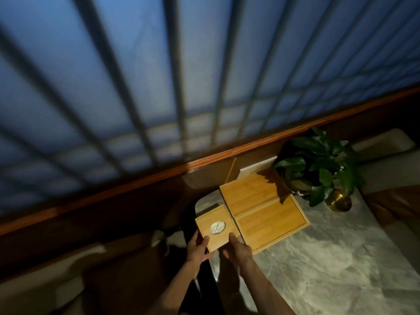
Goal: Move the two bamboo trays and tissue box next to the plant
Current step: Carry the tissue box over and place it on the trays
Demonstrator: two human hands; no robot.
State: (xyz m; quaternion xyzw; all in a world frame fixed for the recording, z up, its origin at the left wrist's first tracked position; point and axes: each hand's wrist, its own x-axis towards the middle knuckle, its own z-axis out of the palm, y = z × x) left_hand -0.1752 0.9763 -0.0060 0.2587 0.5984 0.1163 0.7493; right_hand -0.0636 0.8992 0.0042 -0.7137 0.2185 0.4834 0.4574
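Two flat bamboo trays lie side by side on the marble table [341, 258], the far tray [252, 192] reaching to the plant [318, 164], the near tray [270, 226] in front of it. A square bamboo tissue box [221, 241], with white tissue in its round top opening, sits at the table's left corner against the trays. My left hand [197, 248] grips its left side and my right hand [238, 248] holds its near right edge. The box's underside is hidden, so whether it rests on the table is unclear.
A brass pot [338, 202] stands at the plant's base. A white slab [256, 165] and a thin yellow stick [230, 170] lean at the wall behind the trays. Cushioned seats [391, 167] flank the table. A barred window fills the upper view.
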